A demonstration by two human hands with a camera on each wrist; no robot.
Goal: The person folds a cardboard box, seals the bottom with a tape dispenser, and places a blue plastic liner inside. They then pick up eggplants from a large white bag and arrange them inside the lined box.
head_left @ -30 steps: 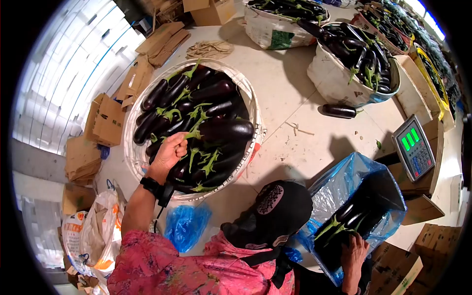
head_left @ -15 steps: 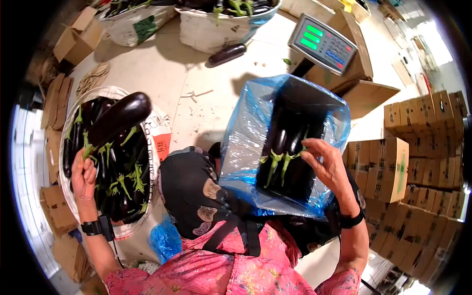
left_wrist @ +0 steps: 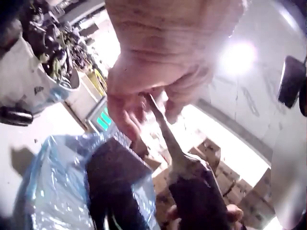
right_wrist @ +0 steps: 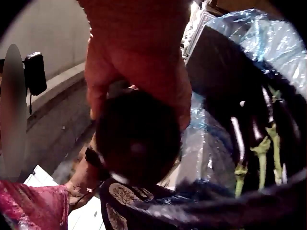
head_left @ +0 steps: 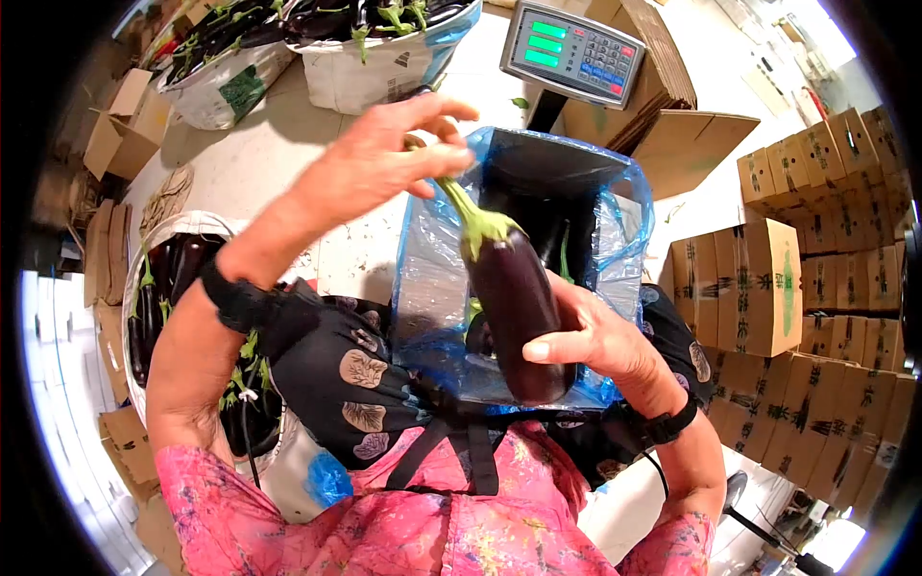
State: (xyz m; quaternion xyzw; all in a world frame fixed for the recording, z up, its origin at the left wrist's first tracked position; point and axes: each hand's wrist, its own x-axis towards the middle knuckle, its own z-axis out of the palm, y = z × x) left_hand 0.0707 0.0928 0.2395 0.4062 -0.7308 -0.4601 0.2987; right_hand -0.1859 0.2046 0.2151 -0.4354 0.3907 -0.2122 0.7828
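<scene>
A dark purple eggplant point(head_left: 514, 307) with a green stem hangs upright over a box lined with blue plastic point(head_left: 624, 226). My left hand point(head_left: 434, 146) pinches the stem's tip from above. Around the fruit's lower body my right hand point(head_left: 562, 338) grips, thumb in front. In the left wrist view the left hand point(left_wrist: 144, 103) holds the stem above the eggplant point(left_wrist: 199, 199). The right wrist view shows the right hand point(right_wrist: 139, 72) wrapped round the eggplant's rounded end point(right_wrist: 136, 139), with several eggplants point(right_wrist: 261, 143) lying stem-down in the lined box.
A round basket of eggplants point(head_left: 144, 288) sits at my left. Sacks full of eggplants point(head_left: 365, 43) stand at the back. A digital scale point(head_left: 569, 43) rests on cardboard behind the box. Stacked cartons point(head_left: 797, 278) fill the right side.
My left hand has carried an eggplant by its stem from the basket to above the lined box. My right hand left the box's contents and took hold of its body.
</scene>
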